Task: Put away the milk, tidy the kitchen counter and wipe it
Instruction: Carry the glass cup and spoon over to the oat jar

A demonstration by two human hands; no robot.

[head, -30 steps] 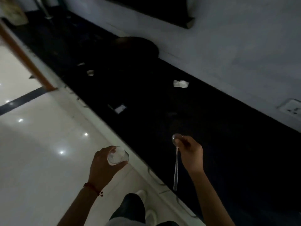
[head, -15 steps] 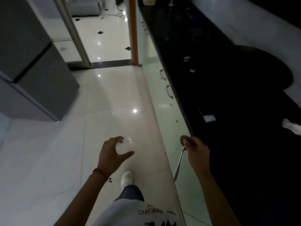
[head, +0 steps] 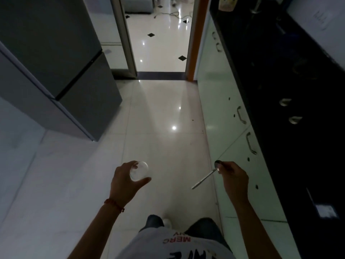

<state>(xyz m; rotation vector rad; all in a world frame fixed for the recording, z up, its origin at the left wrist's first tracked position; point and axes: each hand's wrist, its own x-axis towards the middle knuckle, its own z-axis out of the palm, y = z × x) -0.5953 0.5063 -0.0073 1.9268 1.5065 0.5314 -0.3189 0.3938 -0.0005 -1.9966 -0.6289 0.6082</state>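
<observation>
The pale tiled floor [head: 158, 128] fills the middle of the view, running up to an open doorway [head: 160, 43] at the far end. On the left stands a tall grey fridge [head: 56, 62], its doors closed. Along the right runs the dark counter [head: 298, 90] over pale cabinets [head: 224, 113] with metal handles; two small curved bits [head: 284, 102] and a scrap of paper [head: 325, 211] lie on it, and a jar [head: 226, 4] stands at its far end beside what looks like a tap. No milk carton can be made out in this view.

The person stands in the aisle, both arms out in front. The left hand [head: 125, 182] wraps around a small clear glass [head: 139, 171], mouth up, apparently empty. The right hand [head: 233, 174] pinches a metal spoon [head: 207, 176] near its bowl, the handle slanting down and to the left — clear of the cabinets.

The step in hand looks like the tidying part: carrying used items off the counter, probably towards the sink end. The next move calls for walking on with the glass level and setting both pieces down — gently, since glass on a hard top may chip.
</observation>
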